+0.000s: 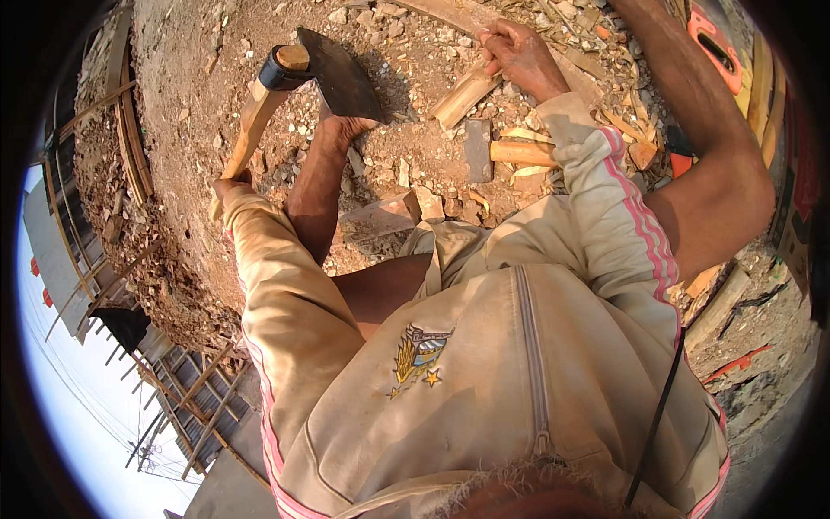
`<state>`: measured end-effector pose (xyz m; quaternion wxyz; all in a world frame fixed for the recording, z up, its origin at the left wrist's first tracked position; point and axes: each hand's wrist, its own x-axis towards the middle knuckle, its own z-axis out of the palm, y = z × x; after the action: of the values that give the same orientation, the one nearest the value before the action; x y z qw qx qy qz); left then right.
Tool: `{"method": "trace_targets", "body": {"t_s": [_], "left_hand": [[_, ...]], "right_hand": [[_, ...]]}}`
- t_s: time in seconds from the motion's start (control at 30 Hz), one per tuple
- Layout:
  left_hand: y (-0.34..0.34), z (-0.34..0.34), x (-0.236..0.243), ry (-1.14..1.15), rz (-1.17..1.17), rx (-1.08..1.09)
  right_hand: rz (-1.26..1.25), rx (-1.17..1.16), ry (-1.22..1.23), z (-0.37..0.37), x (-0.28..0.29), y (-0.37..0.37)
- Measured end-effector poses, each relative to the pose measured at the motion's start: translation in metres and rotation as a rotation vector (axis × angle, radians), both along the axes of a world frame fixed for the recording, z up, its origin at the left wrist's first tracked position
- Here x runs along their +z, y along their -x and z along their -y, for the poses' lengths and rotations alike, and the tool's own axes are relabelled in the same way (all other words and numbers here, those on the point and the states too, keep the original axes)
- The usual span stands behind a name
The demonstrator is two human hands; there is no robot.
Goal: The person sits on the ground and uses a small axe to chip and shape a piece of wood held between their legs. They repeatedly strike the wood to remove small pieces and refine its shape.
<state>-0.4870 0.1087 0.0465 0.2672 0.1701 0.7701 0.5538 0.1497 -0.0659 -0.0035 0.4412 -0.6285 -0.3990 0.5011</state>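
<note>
My left hand [232, 189] is closed round the lower end of a hoe's wooden handle. The hoe [344, 76] has a broad dark metal blade, and the handle's top shows through its ring. The blade hangs beside my bare left foot [346, 128]. My right hand [525, 62] grips a short split piece of wood [465, 97], whose lower end points down and left toward the ground. Just below that piece lies a hammer [478, 151] with a grey block head and a wooden handle, partly under my right sleeve.
A plank [458, 13] lies at the far side, past my right hand. A saw with an orange-red handle [716, 50] sits at the far right near long boards [761, 95]. Wood chips and stones litter the dirt. More timber [130, 130] lines the left.
</note>
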Motion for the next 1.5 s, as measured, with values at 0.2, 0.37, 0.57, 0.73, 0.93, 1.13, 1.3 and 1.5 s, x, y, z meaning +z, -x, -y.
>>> {"method": "trace_targets", "body": {"t_s": [0.2,0.37,0.57,0.73,0.93,1.13,1.3,1.5], "left_hand": [[0.084,-0.017,-0.038,0.733,-0.801,0.0],[0.009,-0.027,-0.049,0.849,-1.142,-0.234],[-0.126,0.012,0.009,-0.104,-0.486,-0.612],[-0.182,0.032,0.024,-0.281,-0.555,-0.757],[-0.238,0.04,0.072,-0.17,-0.959,-1.066],[-0.238,0.028,0.081,0.008,-0.498,-1.18],[-0.296,0.022,0.121,0.079,-0.984,-1.458],[-0.356,0.008,0.121,-0.032,-1.39,-1.793]], "right_hand": [[0.16,-0.149,-0.095,0.037,0.006,-0.079],[0.805,0.115,-0.065,0.082,0.021,-0.09],[0.782,0.204,0.021,0.107,0.024,-0.077],[0.644,0.243,0.104,0.089,0.038,-0.063],[0.588,0.272,0.026,0.083,0.031,-0.047],[0.527,0.239,-0.073,0.078,0.045,-0.034],[0.487,0.255,-0.112,0.079,0.024,-0.025],[0.579,0.318,-0.016,0.069,0.037,-0.034]]}}
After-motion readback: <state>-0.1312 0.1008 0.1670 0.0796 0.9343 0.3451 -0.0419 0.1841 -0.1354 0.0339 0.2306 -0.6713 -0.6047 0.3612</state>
